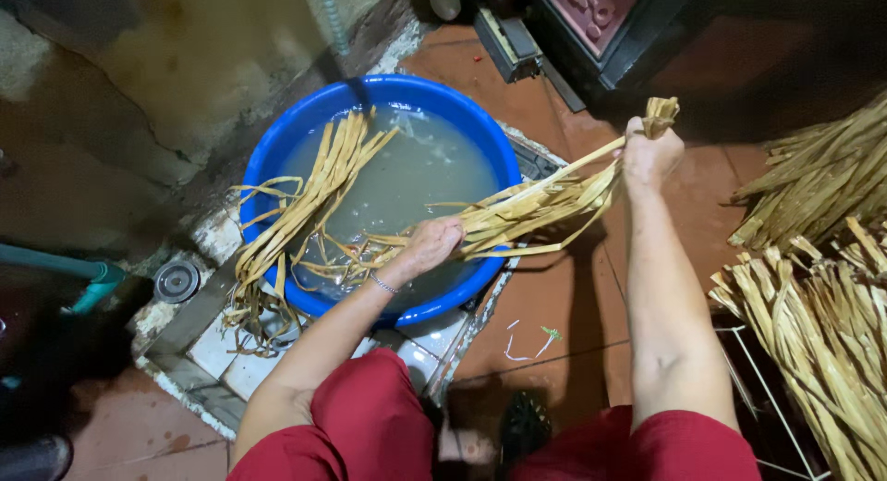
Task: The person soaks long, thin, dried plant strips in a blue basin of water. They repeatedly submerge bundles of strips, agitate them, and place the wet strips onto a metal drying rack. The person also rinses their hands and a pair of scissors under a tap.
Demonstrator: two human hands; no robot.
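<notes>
A round blue basin [277,158] of cloudy water stands on a tiled corner. I hold a bundle of long yellow leaf strips [536,199] stretched across the basin's right rim. My right hand [650,156] grips its upper end above the red floor. My left hand [430,245] closes around its middle, just over the water. The bundle's wet ends trail into the water. A second bunch of strips [309,199] hangs over the basin's left rim, partly soaking.
Heaps of dry strips [822,287] lie on the floor at the right. A dark red cabinet [610,19] stands behind the basin. A floor drain [176,280] and a teal pipe [88,278] sit at the left. My knees in red trousers [370,426] are below.
</notes>
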